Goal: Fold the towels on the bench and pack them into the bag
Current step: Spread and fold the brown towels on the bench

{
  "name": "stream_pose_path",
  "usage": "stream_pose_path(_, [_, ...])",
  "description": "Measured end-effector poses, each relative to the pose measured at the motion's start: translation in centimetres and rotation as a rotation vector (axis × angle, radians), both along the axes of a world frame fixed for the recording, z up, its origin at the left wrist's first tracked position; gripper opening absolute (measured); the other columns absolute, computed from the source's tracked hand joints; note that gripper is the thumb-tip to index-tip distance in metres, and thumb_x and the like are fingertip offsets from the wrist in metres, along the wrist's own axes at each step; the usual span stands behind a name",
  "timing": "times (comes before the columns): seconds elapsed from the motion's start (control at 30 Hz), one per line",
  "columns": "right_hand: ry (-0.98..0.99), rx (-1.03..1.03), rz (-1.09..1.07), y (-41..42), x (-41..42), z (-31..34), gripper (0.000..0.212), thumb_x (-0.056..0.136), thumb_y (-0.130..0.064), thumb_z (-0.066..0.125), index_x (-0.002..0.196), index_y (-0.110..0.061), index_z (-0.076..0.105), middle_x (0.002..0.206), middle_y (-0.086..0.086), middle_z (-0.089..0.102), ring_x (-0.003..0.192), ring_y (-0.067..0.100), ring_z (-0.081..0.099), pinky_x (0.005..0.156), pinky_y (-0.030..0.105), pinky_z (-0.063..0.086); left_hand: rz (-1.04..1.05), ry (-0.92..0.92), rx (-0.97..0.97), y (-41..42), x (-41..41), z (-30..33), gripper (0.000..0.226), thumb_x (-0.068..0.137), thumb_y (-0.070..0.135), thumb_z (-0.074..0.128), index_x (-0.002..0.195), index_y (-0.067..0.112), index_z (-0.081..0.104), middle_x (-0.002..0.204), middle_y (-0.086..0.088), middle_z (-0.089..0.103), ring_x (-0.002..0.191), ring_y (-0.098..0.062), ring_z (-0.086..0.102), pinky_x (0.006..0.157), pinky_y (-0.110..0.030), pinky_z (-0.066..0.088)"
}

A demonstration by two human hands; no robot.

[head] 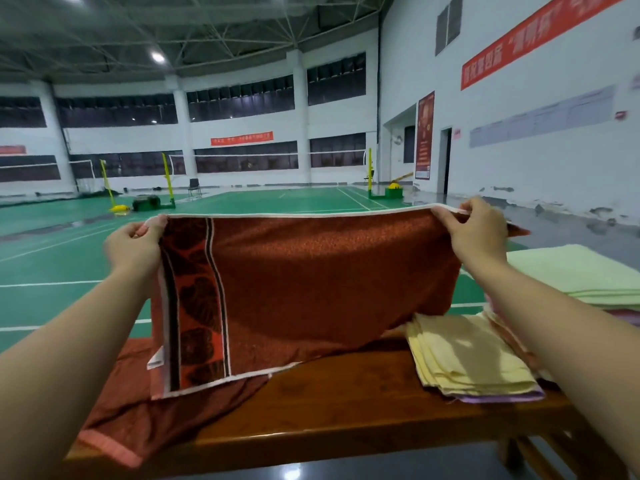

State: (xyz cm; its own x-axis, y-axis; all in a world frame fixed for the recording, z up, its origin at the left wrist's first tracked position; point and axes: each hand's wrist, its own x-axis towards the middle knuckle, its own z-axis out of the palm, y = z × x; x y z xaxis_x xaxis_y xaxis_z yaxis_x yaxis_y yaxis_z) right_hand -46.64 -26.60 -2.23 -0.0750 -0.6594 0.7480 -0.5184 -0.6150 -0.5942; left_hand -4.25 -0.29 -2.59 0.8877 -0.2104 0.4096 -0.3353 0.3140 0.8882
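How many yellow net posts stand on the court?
4, as far as the blur allows: a leaning post at far left, a post beside the chair, and two posts close together at right. More may be hidden.

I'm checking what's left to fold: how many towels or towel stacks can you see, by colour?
Red-brown towel, held up by both hands: 1
Red-brown cloth lying on the bench: 1
Yellow stack: 1
Green stack: 1
Purple piece under the yellow: 1
Total: 5
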Motion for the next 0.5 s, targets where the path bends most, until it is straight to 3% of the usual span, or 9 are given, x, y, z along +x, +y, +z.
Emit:
stream_pose_path(0.2, [-0.136,-0.224,-0.099,4.9,-1.6,1.3,0.046,0.093,-0.050,0.065,0.094,-0.005,0.060,0.096,0.018,0.063,0.100,0.035,0.050,0.087,0.042,0.037,0.195,-0.042,-0.086,1.9,-2.9,2.1,0.034,0.086,0.053,0.070,0.086,0.019,0.064,0.088,-0.003,0.062,0.080,-0.015,0.053,0.079,-0.034,0.048])
stream_pose_path(0.33, [-0.209,-0.273,-0.137,7.7,-2.7,1.9,0.048,0.095,-0.058,0.058,0.095,-0.010,0.057,0.100,0.010,0.062,0.104,0.031,0.048,0.091,0.040,0.040,0.350,-0.025,-0.156,3.4,-6.9,3.4,0.038,0.094,0.047,0.064,0.105,0.011,0.070,0.092,-0.002,0.061,0.083,-0.013,0.052,0.081,-0.029,0.046])
stream_pose_path(0.5, [-0.388,-0.353,-0.141,12.0,-4.1,1.9,0.049,0.096,-0.058,0.057,0.097,-0.009,0.059,0.101,0.010,0.062,0.103,0.028,0.048,0.094,0.036,0.039,0.404,-0.042,-0.388,6.1,-11.8,3.9,0.022,0.095,0.041,0.063,0.090,0.021,0.057,0.081,0.006,0.056,0.078,-0.010,0.048,0.070,-0.008,0.039])
